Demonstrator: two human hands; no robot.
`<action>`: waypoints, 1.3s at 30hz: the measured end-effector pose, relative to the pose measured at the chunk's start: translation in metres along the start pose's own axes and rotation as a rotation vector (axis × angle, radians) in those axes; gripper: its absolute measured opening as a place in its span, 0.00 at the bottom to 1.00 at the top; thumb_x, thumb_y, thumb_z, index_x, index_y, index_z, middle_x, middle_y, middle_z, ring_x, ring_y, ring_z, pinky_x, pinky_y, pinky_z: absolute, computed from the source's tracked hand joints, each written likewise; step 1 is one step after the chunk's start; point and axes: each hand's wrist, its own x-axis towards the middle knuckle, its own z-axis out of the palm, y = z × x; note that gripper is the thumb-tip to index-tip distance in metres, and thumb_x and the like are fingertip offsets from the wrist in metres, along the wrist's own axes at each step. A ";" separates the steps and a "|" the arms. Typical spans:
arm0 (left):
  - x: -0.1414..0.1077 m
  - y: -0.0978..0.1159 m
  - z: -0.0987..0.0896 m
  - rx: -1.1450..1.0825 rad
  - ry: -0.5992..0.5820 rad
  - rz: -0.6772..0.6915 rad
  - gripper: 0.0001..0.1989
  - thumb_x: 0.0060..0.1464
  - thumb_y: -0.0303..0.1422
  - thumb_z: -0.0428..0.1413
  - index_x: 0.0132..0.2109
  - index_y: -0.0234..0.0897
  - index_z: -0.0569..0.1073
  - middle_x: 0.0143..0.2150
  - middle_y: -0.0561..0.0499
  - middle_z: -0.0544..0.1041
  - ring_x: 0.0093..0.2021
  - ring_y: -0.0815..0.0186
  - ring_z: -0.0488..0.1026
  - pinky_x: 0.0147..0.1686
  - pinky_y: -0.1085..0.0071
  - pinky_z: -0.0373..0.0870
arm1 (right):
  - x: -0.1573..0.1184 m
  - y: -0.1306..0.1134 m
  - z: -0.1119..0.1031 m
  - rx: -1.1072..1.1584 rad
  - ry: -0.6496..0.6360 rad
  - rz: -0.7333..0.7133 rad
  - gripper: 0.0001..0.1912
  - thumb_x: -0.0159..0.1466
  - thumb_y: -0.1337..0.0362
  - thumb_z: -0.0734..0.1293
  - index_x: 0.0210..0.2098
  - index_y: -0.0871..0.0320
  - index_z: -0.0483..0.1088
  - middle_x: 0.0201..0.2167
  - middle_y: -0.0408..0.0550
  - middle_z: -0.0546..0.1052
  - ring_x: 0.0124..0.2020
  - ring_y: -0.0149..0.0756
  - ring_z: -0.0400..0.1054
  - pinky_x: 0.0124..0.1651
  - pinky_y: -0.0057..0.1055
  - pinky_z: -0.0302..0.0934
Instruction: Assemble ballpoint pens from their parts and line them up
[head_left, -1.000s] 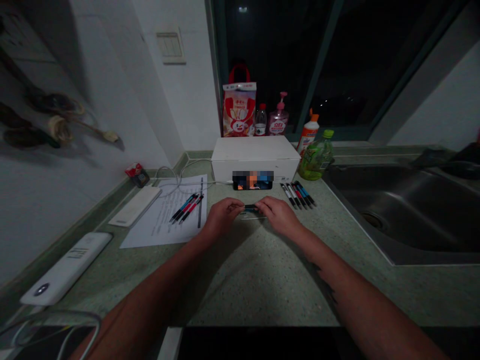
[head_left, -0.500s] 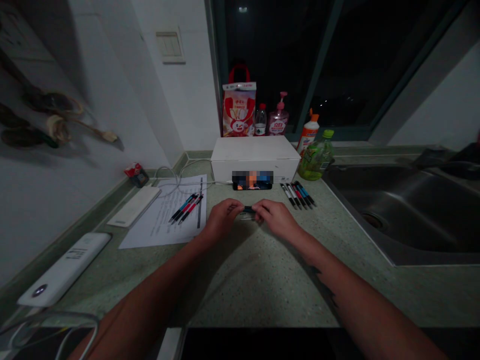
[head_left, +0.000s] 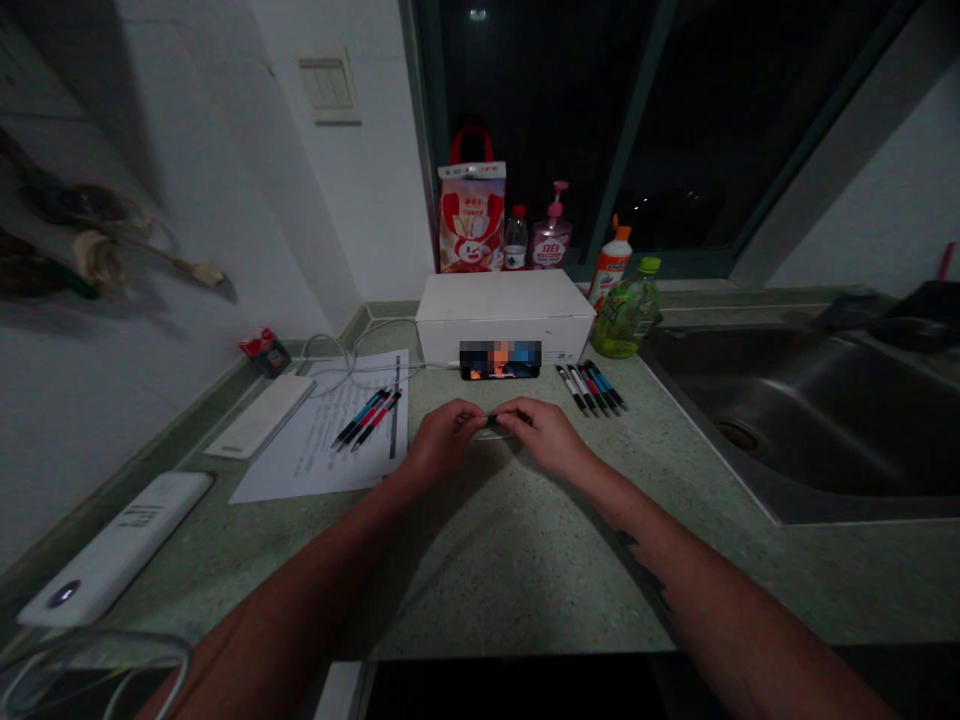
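Left hand (head_left: 448, 437) and right hand (head_left: 551, 435) pinch a dark part (head_left: 492, 420) from opposite sides, presumably steadying it. Box (head_left: 504, 294) apparently props phone (head_left: 500, 362).

Looks like a kitchen — has a big metal sink (head_left: 817, 420) with a round drain (head_left: 737, 434), sunk into a long, speckled green counter (head_left: 517, 560). Has a pink pump bottle (head_left: 551, 242) and an orange-capped squeeze bottle (head_left: 611, 262) near a dark window (head_left: 540, 100), too — plus a white light switch (head_left: 328, 88) up on the pale wall (head_left: 379, 190).
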 end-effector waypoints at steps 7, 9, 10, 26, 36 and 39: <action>0.005 -0.005 -0.013 0.160 0.029 -0.047 0.02 0.58 0.29 0.60 0.36 0.41 0.78 0.33 0.51 0.82 0.36 0.59 0.78 0.41 0.64 0.74 | 0.001 0.005 -0.008 -0.066 0.006 -0.043 0.09 0.64 0.73 0.72 0.41 0.55 0.79 0.41 0.48 0.83 0.43 0.39 0.77 0.49 0.36 0.69; 0.007 -0.011 -0.016 0.272 0.021 -0.031 0.03 0.57 0.28 0.60 0.36 0.41 0.77 0.33 0.50 0.81 0.36 0.59 0.78 0.41 0.64 0.73 | -0.001 0.004 -0.006 -0.077 -0.106 -0.027 0.10 0.63 0.74 0.72 0.42 0.55 0.80 0.41 0.47 0.84 0.42 0.38 0.78 0.48 0.35 0.69; 0.007 -0.015 -0.017 0.319 0.012 -0.013 0.04 0.56 0.27 0.59 0.35 0.41 0.77 0.34 0.50 0.81 0.37 0.58 0.77 0.41 0.64 0.72 | -0.002 0.004 -0.004 -0.105 -0.146 -0.031 0.11 0.63 0.74 0.73 0.42 0.54 0.80 0.41 0.46 0.84 0.41 0.38 0.78 0.47 0.35 0.69; 0.006 -0.002 -0.014 0.036 -0.065 -0.070 0.01 0.56 0.31 0.62 0.36 0.40 0.79 0.34 0.50 0.83 0.37 0.59 0.80 0.43 0.64 0.74 | -0.005 -0.004 -0.007 -0.456 -0.148 -0.098 0.04 0.67 0.68 0.74 0.41 0.54 0.79 0.39 0.49 0.82 0.42 0.43 0.76 0.45 0.37 0.65; 0.003 0.000 -0.005 -0.356 -0.101 -0.159 0.10 0.47 0.36 0.69 0.36 0.38 0.80 0.29 0.52 0.82 0.30 0.65 0.76 0.33 0.70 0.70 | -0.005 -0.005 -0.009 -0.328 0.024 -0.181 0.05 0.68 0.69 0.73 0.42 0.53 0.75 0.41 0.48 0.81 0.42 0.42 0.75 0.45 0.35 0.64; 0.002 0.000 -0.004 -0.422 -0.106 -0.196 0.12 0.46 0.36 0.70 0.37 0.37 0.79 0.30 0.50 0.83 0.29 0.65 0.75 0.32 0.70 0.69 | -0.004 -0.003 -0.008 -0.294 0.043 -0.217 0.06 0.67 0.70 0.72 0.41 0.54 0.75 0.41 0.47 0.80 0.42 0.41 0.75 0.45 0.35 0.64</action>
